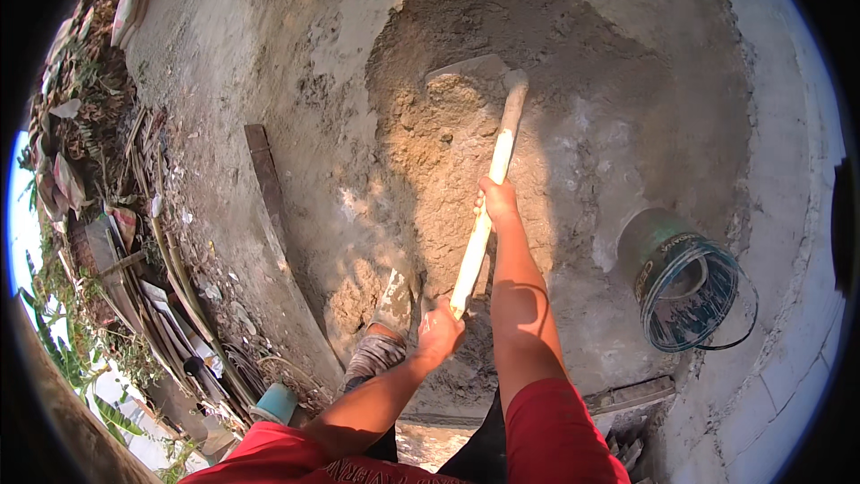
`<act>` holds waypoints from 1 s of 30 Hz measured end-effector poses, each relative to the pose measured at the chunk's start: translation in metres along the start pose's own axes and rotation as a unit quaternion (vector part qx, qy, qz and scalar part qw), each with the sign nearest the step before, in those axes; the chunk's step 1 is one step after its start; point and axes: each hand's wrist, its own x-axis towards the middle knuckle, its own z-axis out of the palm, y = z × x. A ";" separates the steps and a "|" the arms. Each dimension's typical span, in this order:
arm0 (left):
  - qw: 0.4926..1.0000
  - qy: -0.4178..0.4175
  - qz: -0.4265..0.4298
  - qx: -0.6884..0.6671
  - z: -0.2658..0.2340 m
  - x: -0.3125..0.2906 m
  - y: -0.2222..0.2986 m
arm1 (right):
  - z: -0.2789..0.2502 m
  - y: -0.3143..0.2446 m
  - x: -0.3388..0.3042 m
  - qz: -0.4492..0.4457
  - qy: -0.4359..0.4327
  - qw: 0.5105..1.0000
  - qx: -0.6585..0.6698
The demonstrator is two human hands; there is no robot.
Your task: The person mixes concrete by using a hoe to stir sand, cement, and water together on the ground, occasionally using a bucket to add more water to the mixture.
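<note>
My left hand (439, 332) is wrapped round the near end of a hoe's pale wooden handle (488, 229). Farther up, my right hand (499, 200) grips the same handle. The hoe's blade (479, 68), coated in grey, rests at the far end in a spread of wet mortar (466, 157); part of the blade is buried or hidden. The handle slants from near my body away and slightly right. A mud-caked boot (394, 300) shows beside my left hand.
A dark green bucket (649, 242) with a wire handle lies tipped at the right, near a pale wall (797, 161). Boards (264, 166) edge the left side. Beyond them lie sticks and litter (170, 260), with a light-blue container (276, 404) near my left sleeve.
</note>
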 end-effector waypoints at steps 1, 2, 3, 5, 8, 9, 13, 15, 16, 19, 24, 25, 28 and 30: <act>0.999 -0.037 -0.021 0.005 0.007 -0.014 -0.011 | -0.012 0.032 -0.011 0.050 0.011 0.999 0.012; 0.998 -0.060 -0.022 0.007 0.014 -0.032 -0.021 | -0.028 0.057 -0.024 0.064 0.008 0.997 0.033; 0.997 -0.080 -0.015 0.008 0.018 -0.049 -0.030 | -0.049 0.077 -0.037 0.069 0.007 0.996 0.054; 0.992 -0.128 -0.010 0.018 0.010 -0.095 -0.063 | -0.065 0.124 -0.088 0.098 0.047 0.990 0.091; 0.971 -0.227 -0.034 0.063 -0.009 -0.166 -0.099 | -0.096 0.186 -0.171 0.136 0.151 0.969 0.143; 0.971 -0.228 -0.058 0.047 -0.016 -0.181 -0.114 | -0.080 0.180 -0.197 0.129 0.165 0.974 0.089; 0.977 -0.209 -0.005 0.052 -0.026 -0.223 -0.098 | -0.096 0.128 -0.275 0.061 0.207 0.967 0.132; 0.981 -0.186 0.033 -0.032 -0.040 -0.209 -0.072 | -0.136 0.113 -0.277 -0.150 0.103 0.982 0.039; 0.982 -0.163 0.090 -0.018 -0.050 -0.199 -0.070 | -0.161 0.107 -0.283 -0.168 0.148 0.973 0.062; 0.974 -0.088 0.205 -0.032 -0.098 -0.187 -0.025 | -0.301 0.105 -0.292 -0.176 0.386 0.896 0.131; 0.993 -0.072 0.086 0.028 -0.164 -0.160 0.016 | -0.533 0.083 -0.300 -0.107 0.510 0.844 0.127; 0.990 -0.014 0.105 0.091 -0.174 -0.148 0.014 | -0.554 0.064 -0.293 -0.090 0.472 0.869 0.122; 0.941 0.121 0.279 0.151 -0.193 -0.107 0.071 | -0.586 0.028 -0.265 -0.027 0.393 0.917 0.061; 0.932 0.150 0.217 0.249 -0.207 -0.077 0.133 | -0.599 0.034 -0.259 0.001 0.346 0.937 0.042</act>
